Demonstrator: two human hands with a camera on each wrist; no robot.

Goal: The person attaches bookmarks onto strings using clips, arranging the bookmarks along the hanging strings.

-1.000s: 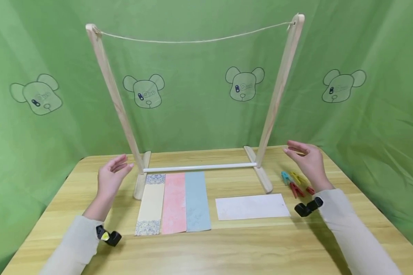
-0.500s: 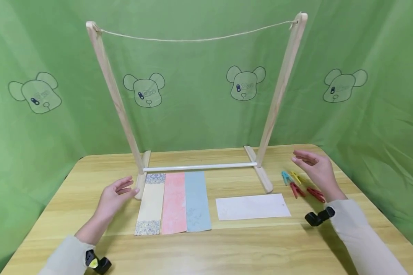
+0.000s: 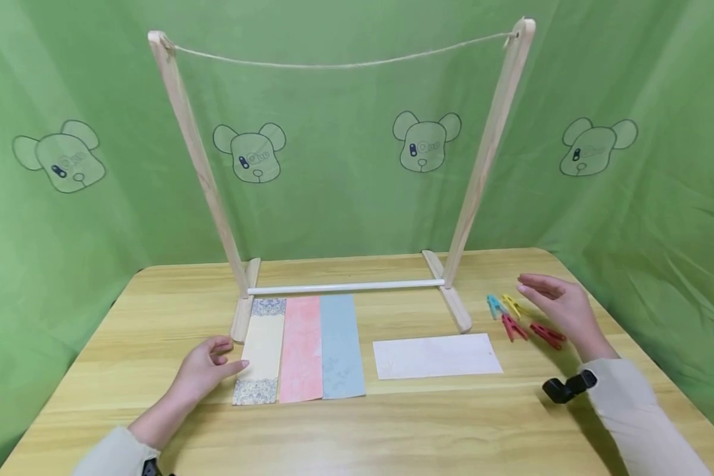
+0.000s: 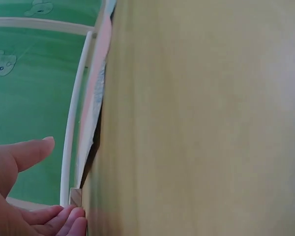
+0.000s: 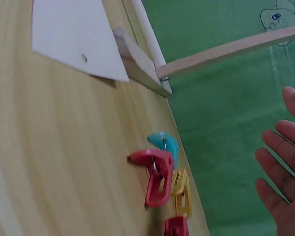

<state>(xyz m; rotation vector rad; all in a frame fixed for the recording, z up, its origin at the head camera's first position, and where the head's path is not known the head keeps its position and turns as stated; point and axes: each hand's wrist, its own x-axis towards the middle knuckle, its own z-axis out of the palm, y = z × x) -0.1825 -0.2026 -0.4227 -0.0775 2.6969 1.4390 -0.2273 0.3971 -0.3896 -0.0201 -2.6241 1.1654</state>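
My left hand (image 3: 205, 370) is at the left edge of a cream paper strip (image 3: 264, 344) with blue patterned ends, thumb over the strip. In the left wrist view its thumb and fingers (image 4: 32, 152) stand apart with nothing between them; I cannot tell whether they touch the paper. A pink strip (image 3: 300, 350) and a blue-grey strip (image 3: 340, 347) lie side by side to its right. Above several small clothespins hovers my right hand (image 3: 562, 311), holding nothing. Those are a blue clothespin (image 5: 164, 142), a yellow one (image 3: 513, 305) and red ones (image 3: 514, 326).
A wooden frame, with its left post (image 3: 199, 165) and right post (image 3: 490, 152), stands at the back. A sagging string (image 3: 333, 66) joins the tops and a white rod (image 3: 345, 287) the feet. A pale strip (image 3: 437, 357) lies crosswise on the table (image 3: 393, 436).
My left hand has come down and nearer, from beside the frame's left foot to the cream strip. The right hand has drifted right and lower over the clothespins. The strips have not moved.
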